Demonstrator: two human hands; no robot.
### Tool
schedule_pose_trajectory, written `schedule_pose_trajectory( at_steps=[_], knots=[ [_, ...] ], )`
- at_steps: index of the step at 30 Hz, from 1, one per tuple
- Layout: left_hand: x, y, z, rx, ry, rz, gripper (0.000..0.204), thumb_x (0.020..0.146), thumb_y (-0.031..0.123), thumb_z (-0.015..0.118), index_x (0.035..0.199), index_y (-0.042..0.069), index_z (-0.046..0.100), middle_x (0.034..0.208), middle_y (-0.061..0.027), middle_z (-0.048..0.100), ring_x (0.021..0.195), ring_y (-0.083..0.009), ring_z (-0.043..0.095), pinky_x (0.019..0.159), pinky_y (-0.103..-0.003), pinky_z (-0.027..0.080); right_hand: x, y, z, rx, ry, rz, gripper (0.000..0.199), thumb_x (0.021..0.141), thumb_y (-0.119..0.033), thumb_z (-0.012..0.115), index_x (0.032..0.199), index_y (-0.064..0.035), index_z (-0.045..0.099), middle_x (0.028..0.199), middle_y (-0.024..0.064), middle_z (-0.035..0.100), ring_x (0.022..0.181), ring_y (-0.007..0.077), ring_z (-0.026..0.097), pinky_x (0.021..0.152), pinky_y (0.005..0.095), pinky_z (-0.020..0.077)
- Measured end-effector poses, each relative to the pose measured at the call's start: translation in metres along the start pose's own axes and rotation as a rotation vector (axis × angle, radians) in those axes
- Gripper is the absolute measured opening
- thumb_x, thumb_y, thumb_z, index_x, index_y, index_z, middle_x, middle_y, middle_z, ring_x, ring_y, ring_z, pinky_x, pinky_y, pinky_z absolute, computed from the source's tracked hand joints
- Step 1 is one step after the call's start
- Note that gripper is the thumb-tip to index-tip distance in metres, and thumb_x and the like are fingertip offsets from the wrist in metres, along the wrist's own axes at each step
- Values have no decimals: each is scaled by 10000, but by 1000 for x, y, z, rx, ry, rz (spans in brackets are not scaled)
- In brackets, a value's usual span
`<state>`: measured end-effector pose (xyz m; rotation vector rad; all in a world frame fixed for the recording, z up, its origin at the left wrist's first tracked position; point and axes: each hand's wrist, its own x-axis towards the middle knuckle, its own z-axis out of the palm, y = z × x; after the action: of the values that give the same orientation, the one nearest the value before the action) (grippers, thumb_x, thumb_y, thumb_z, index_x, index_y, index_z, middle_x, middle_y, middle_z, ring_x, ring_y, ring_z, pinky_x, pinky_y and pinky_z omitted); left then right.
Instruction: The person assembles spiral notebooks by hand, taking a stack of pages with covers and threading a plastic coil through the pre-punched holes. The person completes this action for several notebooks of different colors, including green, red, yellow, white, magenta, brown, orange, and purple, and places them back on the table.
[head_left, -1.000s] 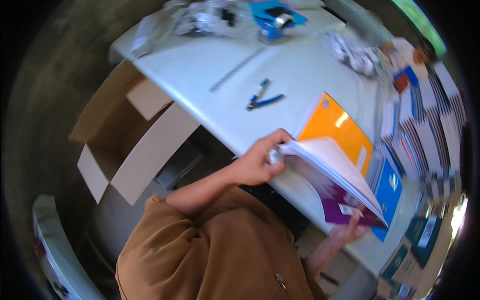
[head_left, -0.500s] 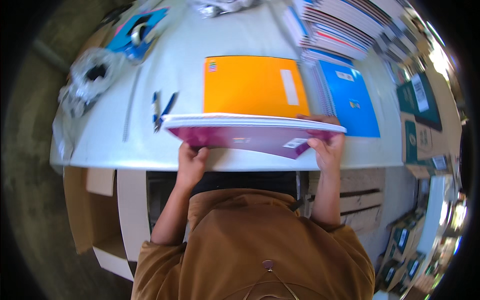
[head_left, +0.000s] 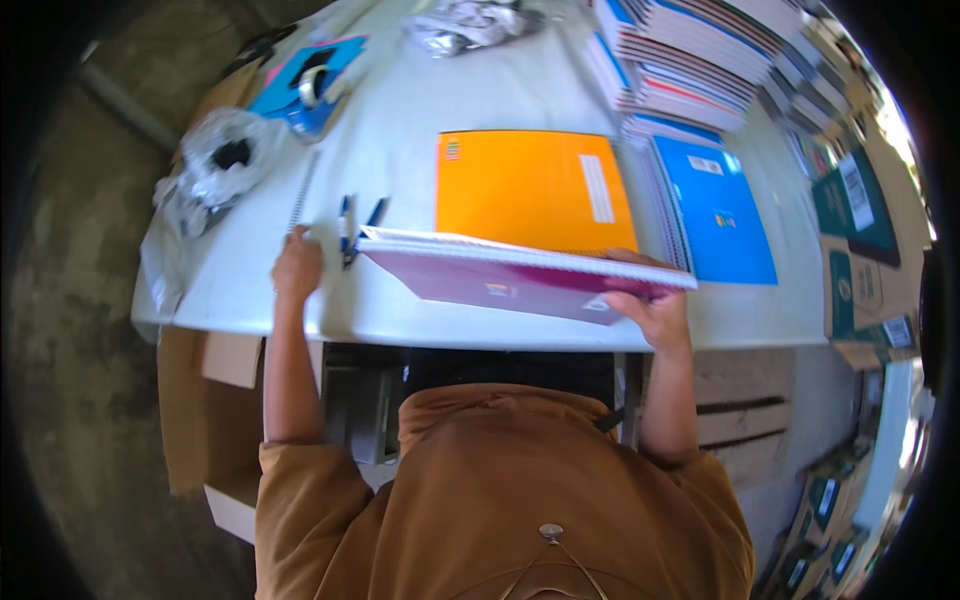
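Note:
My right hand (head_left: 655,308) grips a purple spiral notebook (head_left: 480,285) by its right end, thumb on the cover and fingers behind. The notebook is tilted up above the table's near edge, its white page edges and coil uppermost. To the left, my left hand (head_left: 297,265) is closed over the near part of a loose spiral binding coil (head_left: 306,190) lying on the table. The fingertips are partly hidden. Blue pens (head_left: 347,225) lie just right of that hand. Beyond the purple notebook lies an orange notebook (head_left: 520,185), with a blue spiral notebook (head_left: 715,215) to its right.
Tall stacks of notebooks (head_left: 690,70) stand at the far right. A clear plastic bag (head_left: 225,155), a tape roll (head_left: 315,87) and a blue folder (head_left: 285,90) sit at the far left. Cardboard boxes (head_left: 855,285) stand on the right; an open box (head_left: 185,410) is below the table's left side.
My left hand has let go of the purple notebook and moved left to the loose coil. The notebook, now in my right hand alone, has its left end slightly raised.

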<state>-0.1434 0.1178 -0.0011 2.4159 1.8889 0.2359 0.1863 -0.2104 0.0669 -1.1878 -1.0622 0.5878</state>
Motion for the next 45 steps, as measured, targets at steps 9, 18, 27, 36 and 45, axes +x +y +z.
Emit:
schedule_pose_trajectory(
  at_steps=[9, 18, 27, 36, 45],
  knots=[
    [-28, -18, -28, 78, 179, -20, 380, 802, 180, 487, 1180, 156, 464, 1039, -182, 563, 881, -384, 578, 747, -478, 459, -7, 18, -7, -60, 111, -135, 207, 683, 18, 732, 880, 24, 669, 799, 105, 673, 693, 126, 622, 635, 238, 500],
    [-49, 5, -41, -572, -287, 225, 231, 786, 121, 572, 1011, 74, 597, 947, -172, 588, 811, -342, 575, 731, -405, 448, -9, 10, -3, 93, 193, 14, 285, 679, 4, 741, 950, 18, 653, 844, 115, 670, 732, 138, 628, 685, 228, 498],
    [-79, 57, -105, -1173, 10, 312, 299, 957, 300, 398, 893, 40, 532, 617, 36, 369, 549, -40, 313, 490, -204, 267, -7, 9, -11, -131, 12, -147, 230, 707, -14, 723, 924, 24, 659, 829, 108, 669, 722, 142, 608, 669, 243, 478],
    [-107, 84, -120, -993, -107, 579, 333, 922, 327, 485, 799, 20, 525, 742, -6, 524, 591, -58, 346, 550, -213, 324, 3, 0, -7, -292, -59, -242, 165, 738, -31, 675, 882, 48, 655, 899, 183, 661, 841, 279, 659, 757, 311, 519],
    [-112, 97, -122, -1084, -96, 494, 335, 926, 324, 479, 759, 36, 520, 626, 40, 381, 555, -37, 286, 508, -189, 256, 1, 1, -12, -315, -48, -221, 172, 752, -19, 655, 915, 35, 657, 880, 171, 667, 760, 228, 668, 696, 288, 528]
  ],
)
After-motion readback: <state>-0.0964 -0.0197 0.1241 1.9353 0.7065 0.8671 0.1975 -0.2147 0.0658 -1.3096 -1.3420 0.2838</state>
